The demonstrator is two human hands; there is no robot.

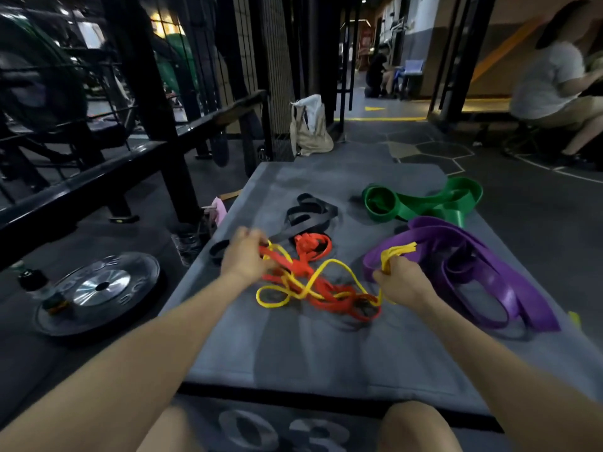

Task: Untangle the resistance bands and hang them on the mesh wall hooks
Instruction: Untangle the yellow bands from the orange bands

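A thin yellow band (321, 275) and a red band (311, 256) lie knotted together in the middle of a grey mat (293, 347). My left hand (243, 257) grips the tangle's left end, where yellow and red strands meet. My right hand (398, 282) holds a bunch of yellow loops, their ends sticking up above my fist. A black band (306, 215) lies behind the tangle. A wide purple band (473, 272) is heaped at the right, and a green band (424, 203) is coiled behind it. A dark mesh panel (277, 60) stands at the mat's far end.
A weight plate (98, 285) lies on the floor to the left, with a small bottle (31, 278) beside it. A black metal rack (98, 164) runs along the left. A beige bag (310, 128) leans by the mesh. A person (554, 89) sits at the far right.
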